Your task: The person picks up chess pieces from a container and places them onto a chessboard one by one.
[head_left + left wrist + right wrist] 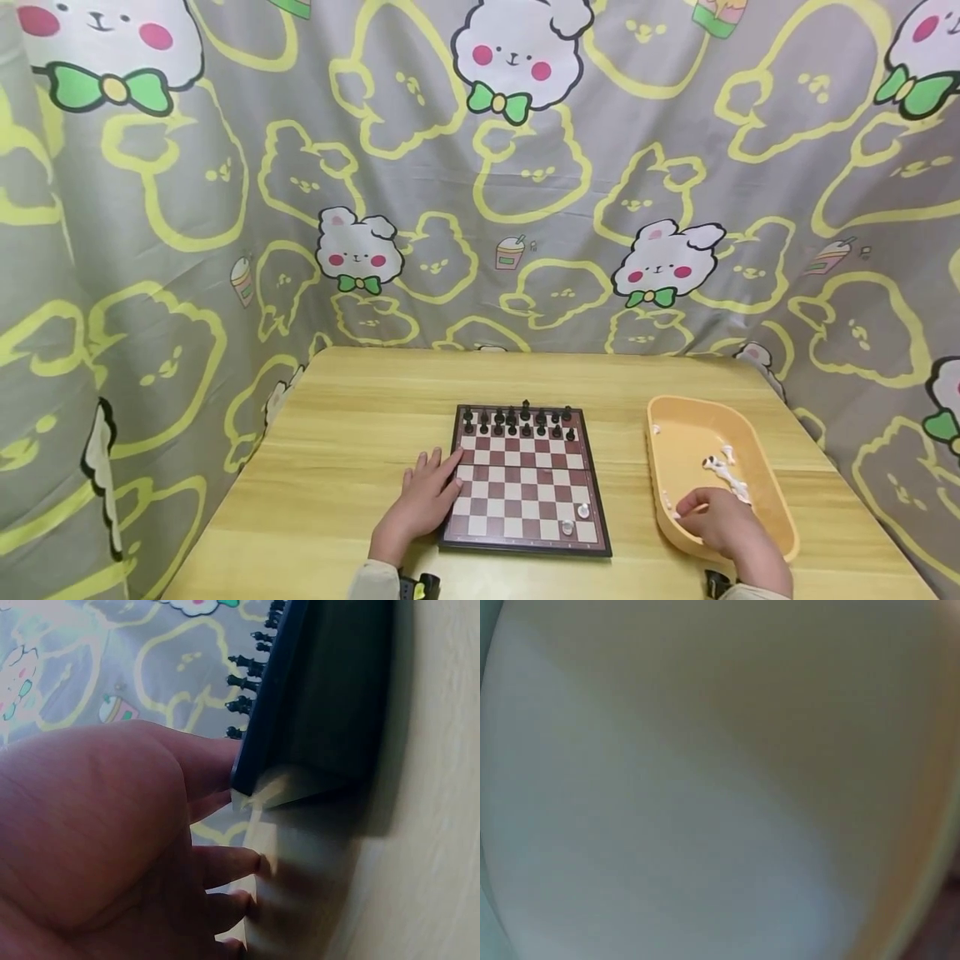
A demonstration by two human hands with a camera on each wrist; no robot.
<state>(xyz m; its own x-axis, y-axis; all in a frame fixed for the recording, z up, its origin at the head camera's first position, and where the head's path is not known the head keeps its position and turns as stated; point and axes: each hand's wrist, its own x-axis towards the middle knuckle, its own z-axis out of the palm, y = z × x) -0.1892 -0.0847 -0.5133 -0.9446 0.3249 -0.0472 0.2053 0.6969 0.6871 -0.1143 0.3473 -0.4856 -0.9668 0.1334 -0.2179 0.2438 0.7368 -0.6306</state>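
A folding chessboard [517,483] lies on the table, with black chess pieces [527,429] lined up in two rows along its far side. Two white chess pieces [567,527] stand near its close right corner. My left hand [427,492] rests at the board's left edge, fingers extended; the left wrist view shows a digit against the dark board side [322,712]. Inside the orange tray [772,500], my right hand [716,521] has its fingers bent down at the left wall, pinching a small white chess piece [677,516]. Only a blurred pale surface fills most of the right wrist view.
More white chess pieces [731,479] lie in the middle of the tray, several of them close together, one with a dark end. A wooden table [352,400] carries everything. Behind and beside it hangs a grey curtain [427,275] with cartoon prints.
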